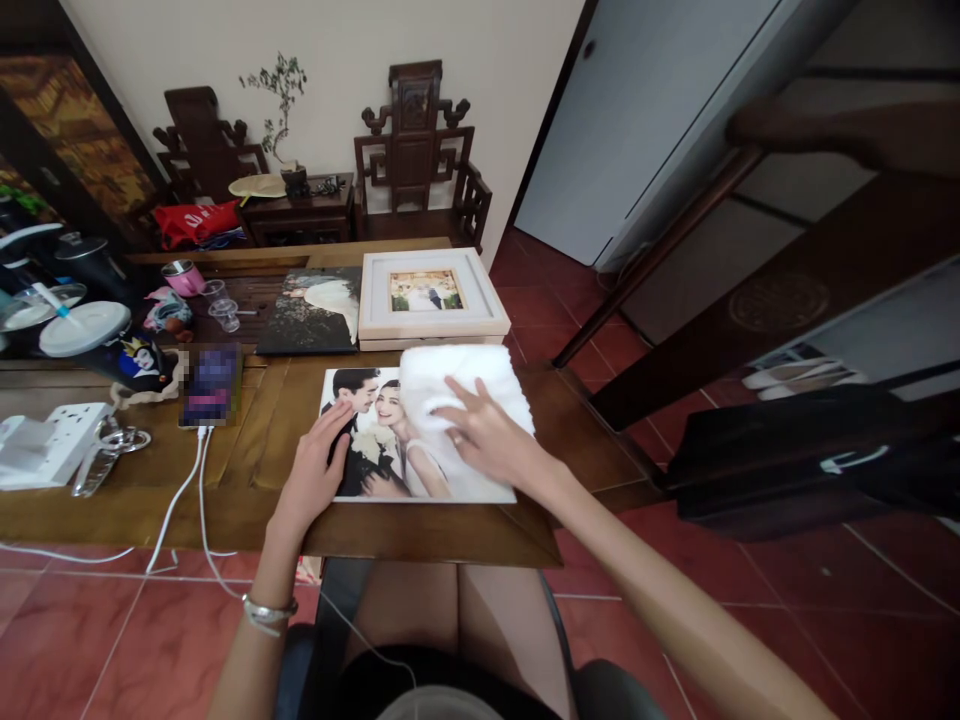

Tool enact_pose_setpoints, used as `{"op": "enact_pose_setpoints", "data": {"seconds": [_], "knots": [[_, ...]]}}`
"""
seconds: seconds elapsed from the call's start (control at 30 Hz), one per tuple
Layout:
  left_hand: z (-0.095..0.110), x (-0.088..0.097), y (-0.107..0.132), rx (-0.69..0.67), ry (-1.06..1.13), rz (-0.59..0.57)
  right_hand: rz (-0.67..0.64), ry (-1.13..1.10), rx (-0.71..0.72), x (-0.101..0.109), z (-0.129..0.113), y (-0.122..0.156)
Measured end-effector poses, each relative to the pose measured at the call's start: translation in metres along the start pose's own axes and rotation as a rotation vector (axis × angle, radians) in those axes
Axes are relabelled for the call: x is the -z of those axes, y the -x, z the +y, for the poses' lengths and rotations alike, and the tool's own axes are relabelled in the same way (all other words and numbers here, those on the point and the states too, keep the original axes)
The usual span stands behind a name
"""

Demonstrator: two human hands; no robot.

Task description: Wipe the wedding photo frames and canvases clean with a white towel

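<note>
A photo panel (pixel 379 440) showing two people and a bouquet lies flat near the front edge of the wooden table (pixel 247 480). Its left edge is under my left hand (pixel 319 460), whose fingers lie stretched out on the picture. On the panel's right part rests a white cloth (pixel 480 375), covering its upper right corner and reaching past its edge. My right hand (pixel 487 425) presses on this cloth with its fingers spread. How much of the panel is under the cloth is hidden.
Behind the panel are a white-framed photo (pixel 491 300) and a dark photo panel (pixel 311 315). To the left stand a lidded cup (pixel 86 330), a phone (pixel 212 385) with white cables, a power strip (pixel 56 450) and a clear hair clip (pixel 109 450). A dark wooden chair (pixel 675 290) stands right.
</note>
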State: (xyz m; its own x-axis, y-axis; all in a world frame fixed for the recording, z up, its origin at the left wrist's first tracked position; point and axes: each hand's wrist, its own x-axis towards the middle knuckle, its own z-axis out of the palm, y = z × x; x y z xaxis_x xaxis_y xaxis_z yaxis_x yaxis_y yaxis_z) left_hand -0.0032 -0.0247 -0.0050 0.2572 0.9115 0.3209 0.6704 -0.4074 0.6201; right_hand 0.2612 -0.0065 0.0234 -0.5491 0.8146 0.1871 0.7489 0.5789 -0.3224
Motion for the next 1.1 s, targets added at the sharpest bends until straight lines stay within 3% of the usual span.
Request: {"op": "enact_pose_setpoints", "data": {"seconds": [0.17, 0.27, 0.37, 0.53, 0.63, 0.7, 0.77, 0.93, 1.03, 1.1], "knots": [[0.003, 0.0, 0.0, 0.017, 0.005, -0.001, -0.054, -0.075, 0.124, -0.001, -0.05, 0.073], [0.003, 0.0, 0.001, 0.019, -0.002, -0.009, -0.069, -0.1, 0.162, 0.001, -0.061, 0.089], [0.002, 0.001, 0.001, 0.015, -0.001, -0.021, -0.1, -0.104, 0.137, 0.003, -0.049, 0.068], [0.001, 0.001, 0.0, -0.001, -0.007, -0.031, -0.088, -0.039, 0.045, -0.001, -0.021, -0.016], [0.0, 0.0, 0.0, -0.004, -0.008, -0.023, -0.099, -0.016, -0.007, -0.006, -0.024, -0.053], [0.001, 0.0, 0.0, -0.003, 0.006, -0.008, -0.103, -0.01, -0.005, -0.011, -0.035, -0.056], [0.001, 0.001, 0.0, -0.013, 0.032, -0.001, -0.083, -0.022, 0.036, -0.016, -0.051, -0.041], [0.002, 0.001, 0.001, 0.007, 0.048, -0.018, -0.062, -0.164, 0.144, -0.018, -0.088, 0.031], [0.0, 0.0, 0.002, 0.031, 0.036, -0.015, -0.106, -0.241, 0.158, -0.009, -0.094, 0.06], [-0.001, -0.001, 0.002, 0.032, 0.038, -0.012, -0.109, -0.261, 0.148, -0.003, -0.086, 0.065]]}}
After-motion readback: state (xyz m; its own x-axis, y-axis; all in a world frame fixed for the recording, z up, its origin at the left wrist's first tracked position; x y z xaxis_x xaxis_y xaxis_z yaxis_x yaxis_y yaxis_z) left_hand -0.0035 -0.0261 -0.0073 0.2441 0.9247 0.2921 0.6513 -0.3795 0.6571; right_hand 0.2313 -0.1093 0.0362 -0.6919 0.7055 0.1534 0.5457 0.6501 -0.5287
